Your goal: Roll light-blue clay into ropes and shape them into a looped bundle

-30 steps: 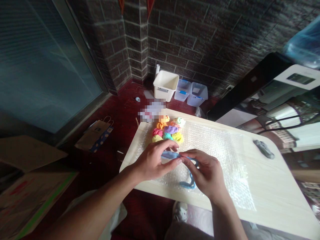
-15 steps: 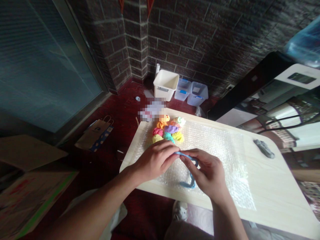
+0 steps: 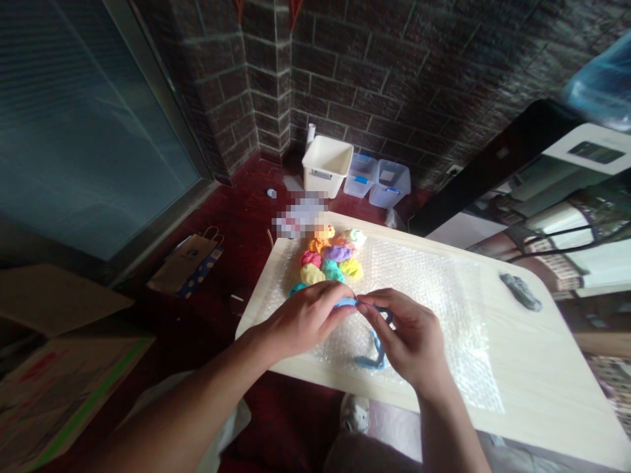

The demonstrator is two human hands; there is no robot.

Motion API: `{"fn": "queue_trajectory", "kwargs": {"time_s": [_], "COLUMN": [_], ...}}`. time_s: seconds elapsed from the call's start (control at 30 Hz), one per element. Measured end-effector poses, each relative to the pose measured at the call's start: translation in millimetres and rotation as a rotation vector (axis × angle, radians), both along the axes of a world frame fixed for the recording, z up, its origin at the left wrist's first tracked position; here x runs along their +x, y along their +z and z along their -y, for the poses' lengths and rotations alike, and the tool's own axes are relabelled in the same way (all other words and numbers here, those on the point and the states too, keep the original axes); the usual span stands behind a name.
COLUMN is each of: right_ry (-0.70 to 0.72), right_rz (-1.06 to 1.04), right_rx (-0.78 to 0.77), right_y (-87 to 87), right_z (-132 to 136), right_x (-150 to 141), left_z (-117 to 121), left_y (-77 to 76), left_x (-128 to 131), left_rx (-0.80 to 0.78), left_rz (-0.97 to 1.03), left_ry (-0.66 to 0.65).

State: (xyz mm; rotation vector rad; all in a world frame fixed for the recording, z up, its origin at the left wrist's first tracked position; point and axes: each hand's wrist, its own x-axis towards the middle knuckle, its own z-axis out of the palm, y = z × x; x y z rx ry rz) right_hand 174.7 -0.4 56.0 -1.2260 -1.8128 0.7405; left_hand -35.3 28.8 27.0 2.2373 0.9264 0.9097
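Observation:
A soft light-blue strip runs between my two hands, above a sheet of bubble wrap. My left hand pinches one end of it. With thumb and index finger, my right hand grips the strip close to the left fingertips. The strip's other end loops below the right fingers and curls on or just over the wrap. Just beyond my left hand lies a cluster of several crumpled, soft-looking lumps, among them a purple lump, a red lump and a yellow lump. Their material is unclear.
The pale table carries a grey crumpled item at its right. Beyond its far edge stand a cream bin and two clear boxes. Paper bags and a cardboard box are on the left.
My right fingers have moved slightly up and closer to the left fingertips along the blue strip. More of a teal lump shows beside my left hand.

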Motion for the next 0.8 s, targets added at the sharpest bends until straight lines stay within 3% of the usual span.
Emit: {"fn": "queue_trajectory", "kwargs": {"time_s": [0.13,0.33,0.63,0.8], "right_ry": [-0.033,-0.103,-0.023,0.026], "right_rz": [0.076,0.002,0.010,0.006], "right_rx": [-0.012,-0.109,-0.042,0.001], "right_y": [-0.2,-8.1,-3.0,-3.1], "right_z": [0.9,1.2,0.9,0.9], "right_x": [-0.1,1.9,1.3,0.5], "left_z": [-1.8,-1.1,-2.0,-2.7], "left_y": [-1.9,-3.2,-4.3,-3.9], "left_x": [1.2,1.5,1.6,0.6], "left_rx": [0.030,-0.020,0.011,-0.064], "left_rz": [-0.012,0.055,0.064,0.085], "left_ry": [0.005,0.011,0.018,0.005]}}
